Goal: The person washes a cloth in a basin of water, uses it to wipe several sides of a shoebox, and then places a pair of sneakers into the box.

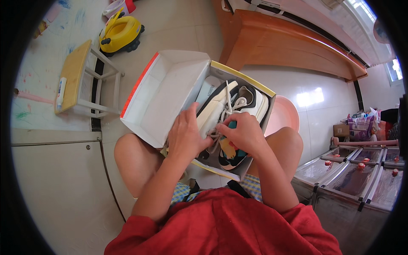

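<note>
An open shoe box (267, 89) sits between my knees, its white-lined lid (170, 80) folded back to the left. Inside lie two white and black sneakers. My left hand (187, 134) rests along the side of the left sneaker (214, 102), fingers stretched over it and thumb by the laces. With bent fingers, my right hand (243, 132) pinches the white shoelace (216, 138) near the middle of the box. The right sneaker (229, 154) has a colourful patterned toe and is partly covered by that hand. A pale wrapped item (209, 86) shows at the far left inside.
A pink basin (284, 117) stands right of the box. Left are a small wooden-topped stool (72, 78) and a yellow ride-on toy (121, 34). An orange-brown wooden furniture panel (293, 44) runs along the back. Clear-lidded storage boxes (352, 180) stand at the right.
</note>
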Demonstrator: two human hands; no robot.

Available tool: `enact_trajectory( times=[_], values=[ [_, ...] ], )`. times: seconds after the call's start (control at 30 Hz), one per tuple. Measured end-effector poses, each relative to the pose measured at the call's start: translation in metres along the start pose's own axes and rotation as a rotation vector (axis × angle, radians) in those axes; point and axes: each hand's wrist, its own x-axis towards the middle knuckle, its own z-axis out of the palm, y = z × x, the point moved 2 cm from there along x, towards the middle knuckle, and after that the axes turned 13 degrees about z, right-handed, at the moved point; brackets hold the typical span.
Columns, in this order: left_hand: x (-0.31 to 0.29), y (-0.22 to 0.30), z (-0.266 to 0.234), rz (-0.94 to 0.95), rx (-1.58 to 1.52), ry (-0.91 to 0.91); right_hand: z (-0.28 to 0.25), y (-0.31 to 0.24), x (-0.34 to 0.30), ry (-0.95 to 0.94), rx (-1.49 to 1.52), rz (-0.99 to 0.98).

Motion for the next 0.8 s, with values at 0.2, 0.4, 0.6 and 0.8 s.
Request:
enact_trajectory(
  times=[0.2,0.4,0.6,0.8],
  values=[
    [0.002,0.009,-0.011,-0.221,-0.143,0.089,0.006,0.006,-0.011,-0.253,0.332,0.061],
    [-0.007,0.003,0.0,-0.225,-0.271,0.204,0.026,0.003,-0.013,-0.085,0.472,0.085],
    [-0.005,0.0,-0.006,-0.263,-0.345,0.237,0.019,0.0,-0.014,-0.095,0.129,-0.021],
    [-0.002,-0.013,-0.005,-0.306,-0.506,0.248,0.048,0.01,-0.04,-0.026,0.051,-0.108]
  ],
)
